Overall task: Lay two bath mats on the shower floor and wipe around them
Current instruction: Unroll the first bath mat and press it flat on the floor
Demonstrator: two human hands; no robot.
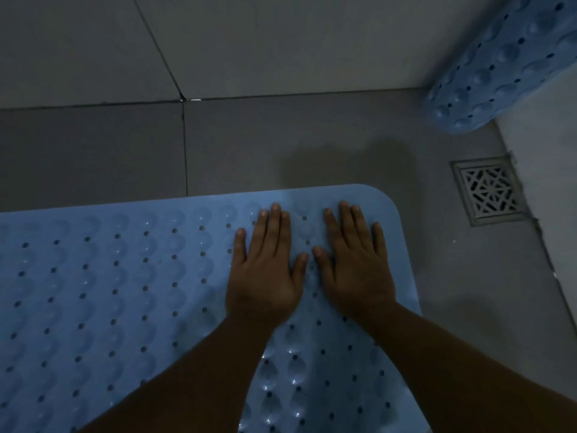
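blue bath mat (125,292): soft, floppy rubber, likely clingy; lift by a corner. left hand (265,270), right hand (356,267): fingers flat, pressing it.

One light blue bath mat (125,292), dotted with holes and bumps, lies flat across the lower frame. The second blue bath mat (499,64) leans upright, upper right corner.
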